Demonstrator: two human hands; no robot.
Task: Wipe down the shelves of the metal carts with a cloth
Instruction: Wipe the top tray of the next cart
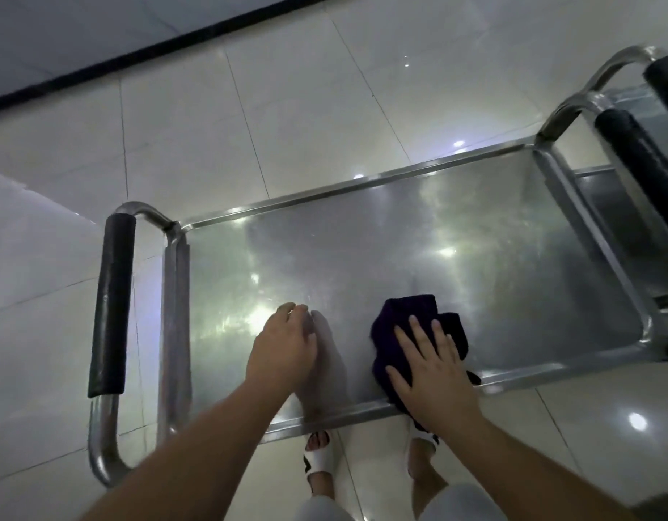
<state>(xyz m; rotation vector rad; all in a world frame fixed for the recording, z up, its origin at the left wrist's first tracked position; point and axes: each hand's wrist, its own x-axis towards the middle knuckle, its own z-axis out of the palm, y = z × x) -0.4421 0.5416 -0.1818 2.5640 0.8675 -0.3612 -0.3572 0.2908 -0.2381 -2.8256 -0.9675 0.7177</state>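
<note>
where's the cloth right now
In the head view, the dark purple cloth lies on the cart's top shelf near its front rim, pressed flat under the right hand, with the left hand beside it.

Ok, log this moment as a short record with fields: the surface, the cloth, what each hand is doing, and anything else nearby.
surface: top shelf of a metal cart, shiny, with streaks
cloth: dark purple cloth, bunched, near the shelf's front edge
right hand: right hand flat on the cloth, fingers spread
left hand: left hand bare, resting on the shelf, holding nothing
handle: black-padded handle at the cart's left end
nearby: second cart at the right
</note>
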